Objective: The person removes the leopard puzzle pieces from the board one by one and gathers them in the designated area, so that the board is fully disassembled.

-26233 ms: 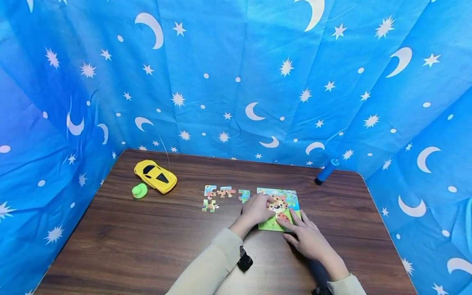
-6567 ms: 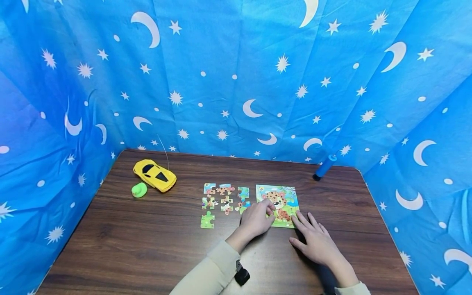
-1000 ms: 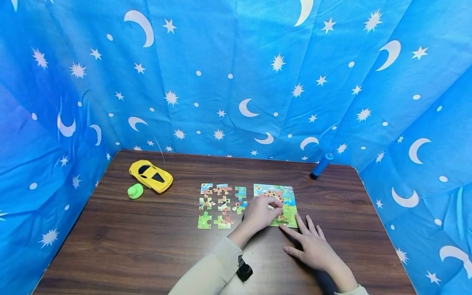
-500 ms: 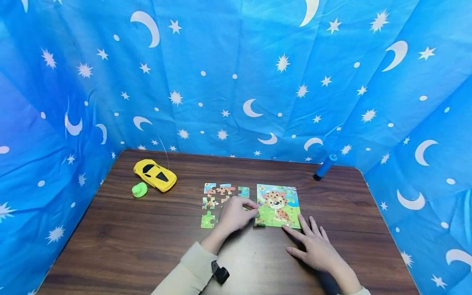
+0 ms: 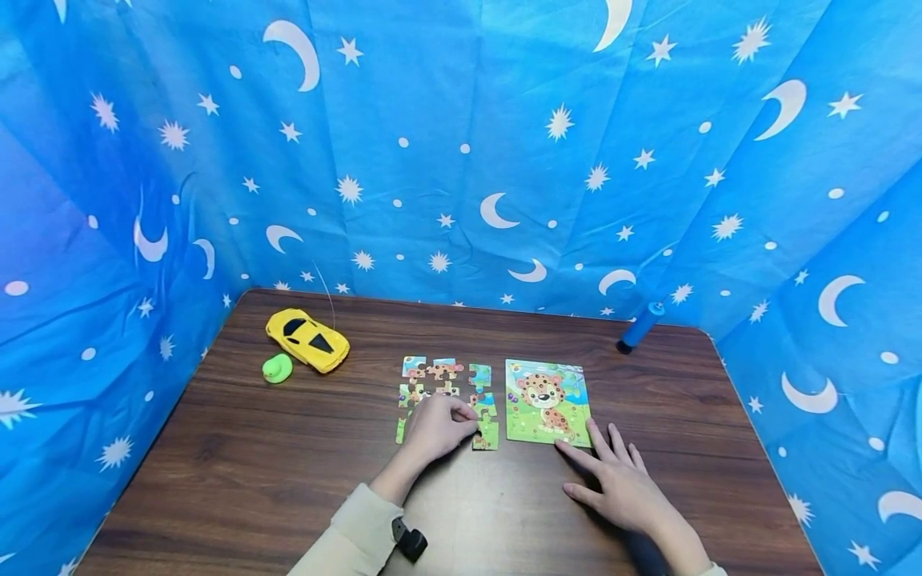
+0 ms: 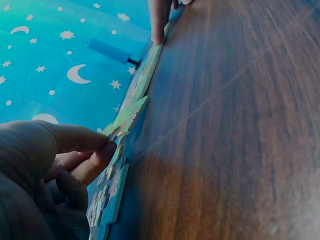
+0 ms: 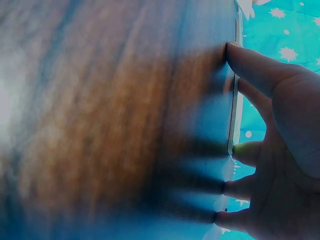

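In the head view, my left hand (image 5: 435, 432) pinches a green jigsaw piece (image 5: 487, 437) by its left edge, at the lower right of the laid-out pieces. The left wrist view shows thumb and forefinger on this piece (image 6: 131, 114), which is tilted off the table. Other jigsaw pieces (image 5: 444, 368) lie in loose rows, some hidden under the hand. To their right lies a square leopard picture puzzle (image 5: 543, 400). My right hand (image 5: 619, 484) rests with spread fingers at the puzzle's lower right corner, fingertips touching its edge and the table.
A yellow toy car (image 5: 308, 341) and a green toy duck (image 5: 277, 368) stand at the back left. At the back right is a blue pump-like cylinder (image 5: 641, 326). A blue curtain with moons and stars (image 5: 403, 200) encloses the brown wooden table (image 5: 288, 456).
My left hand has moved left from the leopard puzzle, bringing a green piece to the lower right of the rows. Since the oldest frame, more pieces lie there. My right hand stays by the puzzle.
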{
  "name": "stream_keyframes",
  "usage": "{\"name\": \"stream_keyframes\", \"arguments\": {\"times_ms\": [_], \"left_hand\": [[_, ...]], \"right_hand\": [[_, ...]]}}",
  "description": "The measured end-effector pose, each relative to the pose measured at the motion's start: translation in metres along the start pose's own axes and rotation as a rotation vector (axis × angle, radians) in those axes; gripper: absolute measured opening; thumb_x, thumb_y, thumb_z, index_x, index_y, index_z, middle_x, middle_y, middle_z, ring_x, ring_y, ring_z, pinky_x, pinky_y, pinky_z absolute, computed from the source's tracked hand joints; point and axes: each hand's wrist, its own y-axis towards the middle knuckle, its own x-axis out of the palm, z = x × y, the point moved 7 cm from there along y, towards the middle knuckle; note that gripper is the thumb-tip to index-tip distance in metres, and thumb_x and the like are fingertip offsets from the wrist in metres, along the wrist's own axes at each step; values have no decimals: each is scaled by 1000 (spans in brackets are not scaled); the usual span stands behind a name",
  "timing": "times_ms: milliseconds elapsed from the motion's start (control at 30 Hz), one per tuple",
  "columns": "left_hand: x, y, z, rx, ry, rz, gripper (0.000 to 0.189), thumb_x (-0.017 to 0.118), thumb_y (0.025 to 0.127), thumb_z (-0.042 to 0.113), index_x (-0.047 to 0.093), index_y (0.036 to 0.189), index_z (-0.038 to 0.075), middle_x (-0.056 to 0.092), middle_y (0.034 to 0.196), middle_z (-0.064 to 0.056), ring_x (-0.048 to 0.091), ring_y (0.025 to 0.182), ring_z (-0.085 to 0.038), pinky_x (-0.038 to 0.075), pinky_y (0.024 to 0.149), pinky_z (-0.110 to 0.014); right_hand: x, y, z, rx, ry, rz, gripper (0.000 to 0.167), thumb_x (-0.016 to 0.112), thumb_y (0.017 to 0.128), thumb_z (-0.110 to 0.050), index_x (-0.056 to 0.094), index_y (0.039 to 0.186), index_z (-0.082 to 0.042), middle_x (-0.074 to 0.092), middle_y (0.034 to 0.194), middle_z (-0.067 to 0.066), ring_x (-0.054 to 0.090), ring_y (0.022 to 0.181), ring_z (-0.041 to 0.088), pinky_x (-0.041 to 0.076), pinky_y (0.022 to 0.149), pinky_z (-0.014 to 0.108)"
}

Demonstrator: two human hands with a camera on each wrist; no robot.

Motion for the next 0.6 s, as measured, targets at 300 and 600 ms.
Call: {"name": "stream_keyframes", "arguments": {"times_ms": [300, 600], "left_hand": [[1, 2, 1, 47, 87, 1, 9, 82, 84, 24, 79, 80, 31, 65, 70, 25, 58, 63, 4, 44, 56, -26], [0, 3, 2, 84, 171, 16, 11, 79, 82, 22, 79, 78, 31, 63, 66, 27, 58, 63, 3, 44, 56, -28]], "right_hand": [[1, 0, 0, 1, 1, 2, 63, 66, 96, -59, 53, 153, -35, 23, 167, 24, 15, 148, 60, 18, 107, 81], [1, 1, -1, -2, 2, 7, 62, 67, 96, -57, 54, 152, -35, 24, 167, 24, 16, 148, 60, 19, 107, 81]]}}
